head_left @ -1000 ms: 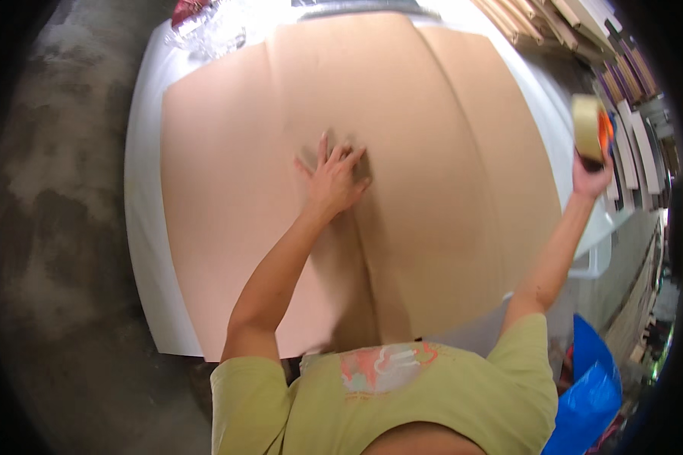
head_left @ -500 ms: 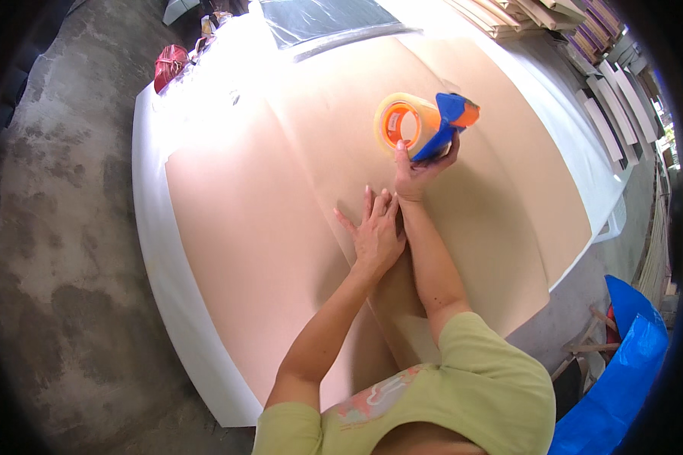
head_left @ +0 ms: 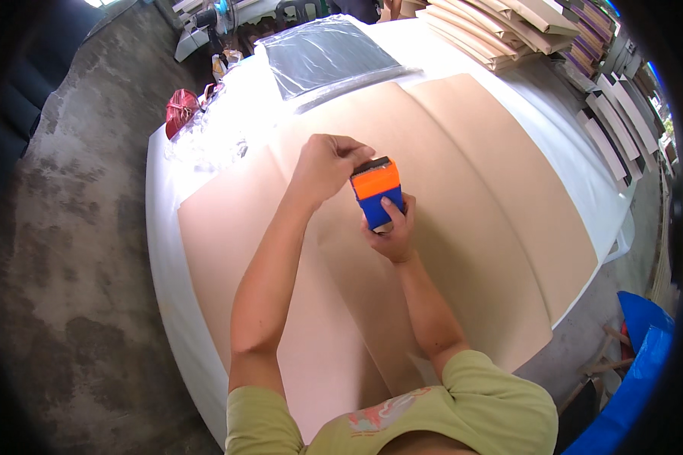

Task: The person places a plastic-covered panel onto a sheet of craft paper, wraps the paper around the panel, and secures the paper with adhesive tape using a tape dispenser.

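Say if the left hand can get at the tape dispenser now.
Likely yes: the left hand is beside the tape dispenser, at its black end, nothing visible between; the right hand grips the blue part.

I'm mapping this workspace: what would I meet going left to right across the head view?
Rounded red bundle, bare left hand, orange-and-blue plastic tape dispenser, stack of folded tan cardboard, pile of long white strips.

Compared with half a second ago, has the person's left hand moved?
Yes. The left hand has moved up and leftward in the view, clearly closer to the plastic-wrapped dark panel lying beyond the cardboard sheet.
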Action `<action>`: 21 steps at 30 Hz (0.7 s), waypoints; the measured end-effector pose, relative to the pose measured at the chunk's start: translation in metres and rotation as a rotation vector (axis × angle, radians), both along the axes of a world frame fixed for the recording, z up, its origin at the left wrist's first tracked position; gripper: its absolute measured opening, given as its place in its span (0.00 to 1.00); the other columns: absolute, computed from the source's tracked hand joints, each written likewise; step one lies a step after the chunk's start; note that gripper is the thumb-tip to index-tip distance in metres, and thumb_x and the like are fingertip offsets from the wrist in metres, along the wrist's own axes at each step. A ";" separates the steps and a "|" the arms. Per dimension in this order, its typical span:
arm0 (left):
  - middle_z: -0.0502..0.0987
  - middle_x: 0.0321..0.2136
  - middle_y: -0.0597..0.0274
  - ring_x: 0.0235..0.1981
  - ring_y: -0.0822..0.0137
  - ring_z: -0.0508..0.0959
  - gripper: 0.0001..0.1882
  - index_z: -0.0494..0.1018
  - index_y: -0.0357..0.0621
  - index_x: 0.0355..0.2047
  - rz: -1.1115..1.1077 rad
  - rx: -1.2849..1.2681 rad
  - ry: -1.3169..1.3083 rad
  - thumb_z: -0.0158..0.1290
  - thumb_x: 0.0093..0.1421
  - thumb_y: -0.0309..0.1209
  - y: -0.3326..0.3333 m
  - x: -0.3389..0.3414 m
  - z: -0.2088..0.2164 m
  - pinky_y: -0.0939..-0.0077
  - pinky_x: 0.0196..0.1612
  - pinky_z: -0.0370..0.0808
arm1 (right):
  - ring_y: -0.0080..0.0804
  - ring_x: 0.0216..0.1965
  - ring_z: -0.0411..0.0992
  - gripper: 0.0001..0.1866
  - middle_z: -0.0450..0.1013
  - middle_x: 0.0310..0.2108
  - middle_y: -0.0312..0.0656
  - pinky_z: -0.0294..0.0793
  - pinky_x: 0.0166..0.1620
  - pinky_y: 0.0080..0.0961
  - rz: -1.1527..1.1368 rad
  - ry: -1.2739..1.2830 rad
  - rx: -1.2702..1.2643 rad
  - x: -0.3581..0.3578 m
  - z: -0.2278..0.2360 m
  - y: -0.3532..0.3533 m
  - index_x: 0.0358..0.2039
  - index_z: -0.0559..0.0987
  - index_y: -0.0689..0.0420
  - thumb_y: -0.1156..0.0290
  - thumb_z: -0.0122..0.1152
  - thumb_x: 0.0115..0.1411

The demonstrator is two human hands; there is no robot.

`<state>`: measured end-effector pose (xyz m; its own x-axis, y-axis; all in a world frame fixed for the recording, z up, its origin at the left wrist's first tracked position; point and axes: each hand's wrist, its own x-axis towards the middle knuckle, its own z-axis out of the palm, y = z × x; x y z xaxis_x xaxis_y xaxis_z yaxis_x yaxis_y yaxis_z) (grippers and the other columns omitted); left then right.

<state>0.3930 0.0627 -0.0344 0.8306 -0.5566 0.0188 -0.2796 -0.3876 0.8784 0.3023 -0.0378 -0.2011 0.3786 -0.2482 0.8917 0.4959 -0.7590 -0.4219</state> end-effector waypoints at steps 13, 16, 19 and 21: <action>0.79 0.36 0.75 0.59 0.56 0.61 0.29 0.77 0.56 0.38 0.227 0.492 -0.464 0.65 0.35 0.53 0.003 0.091 -0.045 0.30 0.53 0.40 | 0.42 0.33 0.75 0.35 0.65 0.53 0.43 0.76 0.37 0.35 -0.046 0.949 -0.098 -0.033 0.100 0.016 0.52 0.69 0.55 0.66 0.64 0.39; 0.79 0.35 0.74 0.60 0.58 0.59 0.28 0.77 0.54 0.36 0.188 0.463 -0.365 0.66 0.35 0.51 0.012 0.065 -0.094 0.32 0.53 0.40 | 0.39 0.32 0.75 0.27 0.69 0.47 0.41 0.76 0.37 0.33 0.001 1.070 -0.152 -0.052 0.112 0.015 0.45 0.73 0.57 0.63 0.61 0.42; 0.79 0.35 0.73 0.62 0.60 0.55 0.29 0.77 0.53 0.37 0.192 0.432 -0.344 0.66 0.34 0.51 0.016 0.041 -0.122 0.37 0.54 0.42 | 0.40 0.32 0.75 0.21 0.71 0.42 0.42 0.76 0.37 0.34 0.059 1.227 -0.146 -0.057 0.120 0.014 0.39 0.76 0.58 0.63 0.60 0.43; 0.79 0.36 0.72 0.63 0.62 0.52 0.31 0.77 0.53 0.37 0.215 0.417 -0.347 0.66 0.33 0.53 0.015 0.032 -0.133 0.40 0.53 0.44 | 0.40 0.32 0.75 0.19 0.72 0.39 0.43 0.76 0.37 0.34 0.060 1.293 -0.160 -0.055 0.116 0.013 0.36 0.77 0.58 0.63 0.59 0.43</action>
